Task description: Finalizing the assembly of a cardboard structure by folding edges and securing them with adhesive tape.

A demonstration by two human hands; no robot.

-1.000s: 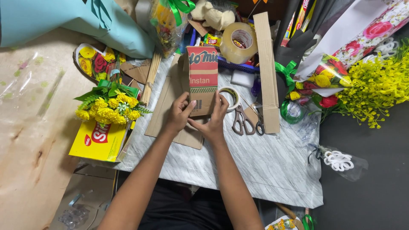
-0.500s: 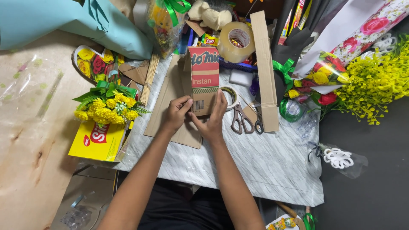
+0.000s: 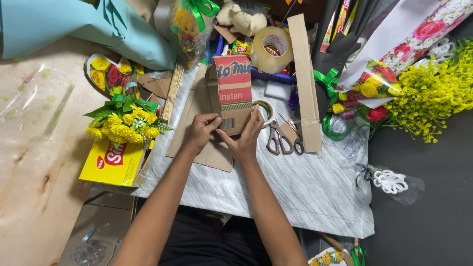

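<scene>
My left hand (image 3: 200, 132) and my right hand (image 3: 245, 134) both grip the near end of a folded cardboard piece (image 3: 233, 88) with red, white and green print. It lies lengthwise away from me on a flat brown cardboard sheet (image 3: 212, 153). My left thumb and fingers pinch its left corner. My right hand presses its right edge, next to a small roll of clear tape (image 3: 266, 109). Scissors (image 3: 279, 138) lie just right of my right hand.
A marble-patterned table (image 3: 305, 187) holds a long cardboard strip (image 3: 303, 79), a large tape roll (image 3: 272, 48), bamboo skewers (image 3: 172, 91), a yellow flower bunch (image 3: 125, 123) on a yellow box (image 3: 111, 162), wrapped bouquets (image 3: 374, 88) and yellow sprigs (image 3: 433, 93).
Both hands have shifted slightly along the near end of the printed cardboard; the left thumb now pinches its corner. The cardboard itself stays in place.
</scene>
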